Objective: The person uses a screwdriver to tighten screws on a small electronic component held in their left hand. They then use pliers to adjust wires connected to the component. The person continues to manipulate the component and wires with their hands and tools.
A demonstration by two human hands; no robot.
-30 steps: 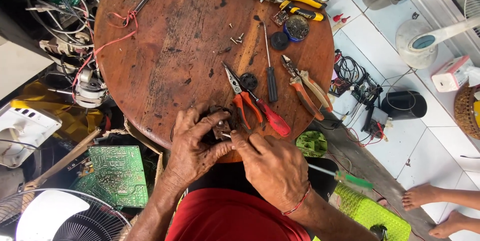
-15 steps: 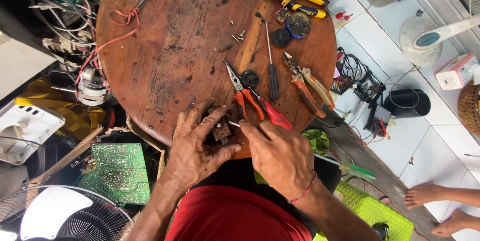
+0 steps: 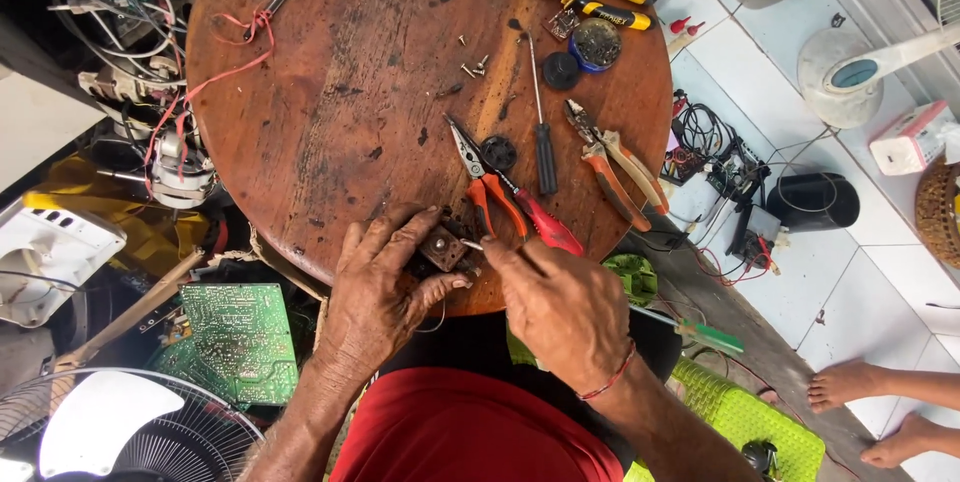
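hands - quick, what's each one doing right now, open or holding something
Left hand: closed around a small brown part at the table edge.
Right hand: pinched shut on a thin metal tool, its tip at the part.

The left hand (image 3: 378,292) reaches in from the near left, back of the hand up, its fingers curled and spread forward while the thumb presses in from the right. The right hand (image 3: 560,304) comes in from the near right, knuckles up, fingers pinched together and pointing left toward the left thumb. Both forearms run back to the near edge, the right wrist wearing a thin red band.
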